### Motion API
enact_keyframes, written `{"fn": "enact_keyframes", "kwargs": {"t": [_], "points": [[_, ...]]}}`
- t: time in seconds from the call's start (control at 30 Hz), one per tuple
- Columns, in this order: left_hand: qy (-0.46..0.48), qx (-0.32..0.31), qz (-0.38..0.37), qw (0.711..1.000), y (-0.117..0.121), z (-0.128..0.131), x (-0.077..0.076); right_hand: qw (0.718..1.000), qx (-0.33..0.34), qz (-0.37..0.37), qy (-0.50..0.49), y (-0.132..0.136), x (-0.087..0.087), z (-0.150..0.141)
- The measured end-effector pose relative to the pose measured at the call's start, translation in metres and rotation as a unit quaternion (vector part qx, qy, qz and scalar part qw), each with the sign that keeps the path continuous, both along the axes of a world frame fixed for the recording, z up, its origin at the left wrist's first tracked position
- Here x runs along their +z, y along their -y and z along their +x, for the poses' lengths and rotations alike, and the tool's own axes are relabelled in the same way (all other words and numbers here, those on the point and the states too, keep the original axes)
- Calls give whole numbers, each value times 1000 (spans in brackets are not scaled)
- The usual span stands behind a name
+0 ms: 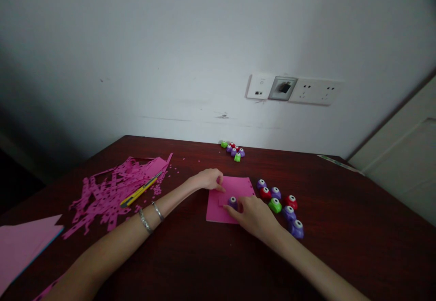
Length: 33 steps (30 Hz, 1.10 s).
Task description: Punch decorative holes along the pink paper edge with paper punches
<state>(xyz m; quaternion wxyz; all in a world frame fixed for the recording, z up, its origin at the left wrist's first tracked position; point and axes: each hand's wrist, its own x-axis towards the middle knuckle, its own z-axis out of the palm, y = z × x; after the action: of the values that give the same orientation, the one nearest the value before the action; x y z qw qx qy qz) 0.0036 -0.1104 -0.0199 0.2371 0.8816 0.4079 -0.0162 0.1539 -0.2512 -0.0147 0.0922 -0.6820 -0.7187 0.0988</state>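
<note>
A pink paper sheet (pixel 235 187) lies on the dark wooden table (pixel 340 228). My left hand (pixel 208 179) rests on the sheet's far left corner, fingers curled and pressing it down. My right hand (pixel 254 214) has its fingers closed round a small purple punch (pixel 233 201) that sits on the sheet. Just right of the sheet stands a cluster of several purple, red and green punches (pixel 282 205).
A heap of punched pink paper strips (pixel 109 192) lies at the left with a yellow utility knife (pixel 139 192) on it. More pink sheets (pixel 23 242) sit at the near left edge. Another small group of punches (pixel 233 150) stands by the wall, below the wall sockets (pixel 293 90).
</note>
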Motion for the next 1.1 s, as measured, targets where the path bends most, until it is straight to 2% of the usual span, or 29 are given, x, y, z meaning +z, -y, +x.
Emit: {"fn": "enact_keyframes", "kwargs": {"t": [0.27, 0.43, 0.53, 0.63, 0.8, 0.9, 1.1], "points": [[15, -1, 10, 1000, -1, -2, -6, 1000, 8, 11, -6, 1, -4, -2], [21, 0, 14, 1000, -2, -3, -10, 999, 24, 39, -19, 18, 2, -5], [30, 5, 12, 999, -1, -4, -11, 997, 27, 58, -39, 30, 8, 4], [39, 0, 13, 999, 1, -5, -10, 996, 1, 77, -49, 38, 16, 29], [40, -6, 12, 999, 3, -4, -5, 990, -90, 101, -38, 42, 21, 94], [51, -11, 12, 999, 2, -4, -6, 989, -123, 83, -26, 44, 15, 130], [65, -5, -19, 998, 1, -5, -7, 993, -108, 31, -28, 44, -7, 175]]}}
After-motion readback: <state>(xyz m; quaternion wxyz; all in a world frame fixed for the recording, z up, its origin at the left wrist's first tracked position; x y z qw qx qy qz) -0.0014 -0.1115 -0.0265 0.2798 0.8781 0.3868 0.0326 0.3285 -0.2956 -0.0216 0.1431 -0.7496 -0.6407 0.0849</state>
